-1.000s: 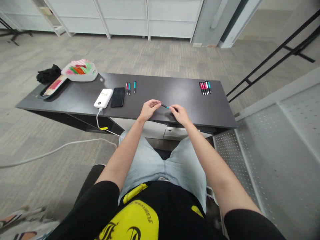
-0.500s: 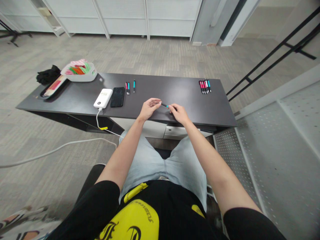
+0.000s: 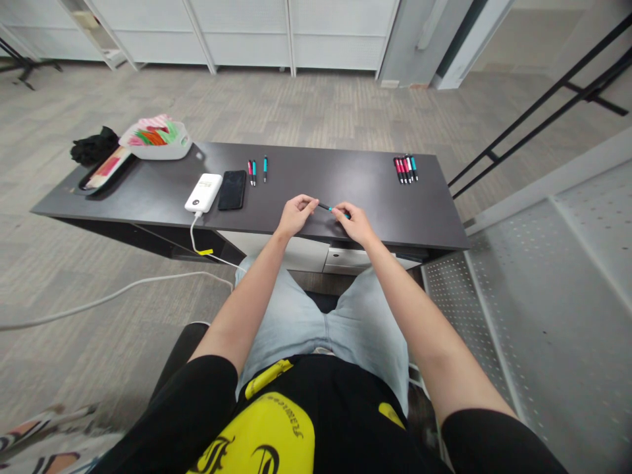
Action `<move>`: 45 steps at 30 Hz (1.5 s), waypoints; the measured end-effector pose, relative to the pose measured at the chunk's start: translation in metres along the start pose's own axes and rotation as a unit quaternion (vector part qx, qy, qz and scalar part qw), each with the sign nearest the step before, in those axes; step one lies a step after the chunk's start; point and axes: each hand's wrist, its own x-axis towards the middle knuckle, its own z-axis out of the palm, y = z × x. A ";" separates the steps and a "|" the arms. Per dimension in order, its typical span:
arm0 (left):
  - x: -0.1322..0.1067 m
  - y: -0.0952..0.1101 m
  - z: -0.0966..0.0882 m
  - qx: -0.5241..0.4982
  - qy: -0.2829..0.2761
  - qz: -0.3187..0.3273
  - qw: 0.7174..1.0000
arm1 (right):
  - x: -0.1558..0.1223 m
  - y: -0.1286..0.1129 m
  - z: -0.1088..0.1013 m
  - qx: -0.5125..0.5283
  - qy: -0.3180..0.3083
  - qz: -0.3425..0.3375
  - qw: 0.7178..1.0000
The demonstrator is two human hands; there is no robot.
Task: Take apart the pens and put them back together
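Note:
Above the front part of the dark table [image 3: 276, 204], a teal and black pen [image 3: 324, 207] is held between my two hands. The fingertips of my left hand [image 3: 297, 212] pinch its dark end. Round the teal barrel, my right hand [image 3: 352, 220] is closed, and a bit of teal shows past its fingers. Toward the back left lie a red pen [image 3: 250, 172], a teal pen [image 3: 254, 172] and, slightly apart, another teal pen [image 3: 265, 169]. Several red, white and teal pens [image 3: 405, 169] lie side by side at the back right.
A black phone [image 3: 232, 190] and a white power bank [image 3: 203, 193] with a cable lie left of my hands. Farther left are a clear basket [image 3: 160, 151] of colourful items, a black tray [image 3: 101, 183] and black cloth [image 3: 93, 146]. A perforated panel [image 3: 553, 303] stands at the right.
My left fingers have closed in on the pen's dark end, where they were looser before. More teal shows beyond my right fingers. The other pens stay put.

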 end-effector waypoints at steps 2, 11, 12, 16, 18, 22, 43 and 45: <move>-0.001 0.002 -0.001 -0.015 -0.006 -0.001 1.000 | 0.001 0.002 0.000 0.002 0.002 -0.006 1.000; 0.000 0.005 0.003 -0.015 0.008 -0.001 1.000 | 0.004 0.008 0.005 0.052 0.032 -0.035 0.998; 0.000 0.005 0.004 -0.006 0.008 -0.004 1.000 | 0.004 0.008 0.005 0.056 0.037 -0.034 0.997; 0.000 0.006 0.001 -0.005 -0.004 -0.006 1.000 | 0.005 0.007 0.004 0.061 0.040 -0.027 0.997; 0.000 0.006 -0.001 -0.013 -0.010 0.000 1.000 | 0.005 0.008 0.004 0.056 0.029 -0.028 0.998; 0.000 0.004 -0.001 -0.011 -0.006 0.002 1.000 | 0.007 0.012 0.005 0.057 0.014 -0.033 0.998; -0.004 -0.002 -0.001 0.192 -0.042 0.111 0.974 | 0.007 0.007 0.004 0.021 0.048 -0.006 0.999; -0.004 -0.003 -0.001 0.190 -0.043 0.111 0.974 | 0.007 0.008 0.005 0.021 0.041 -0.003 0.999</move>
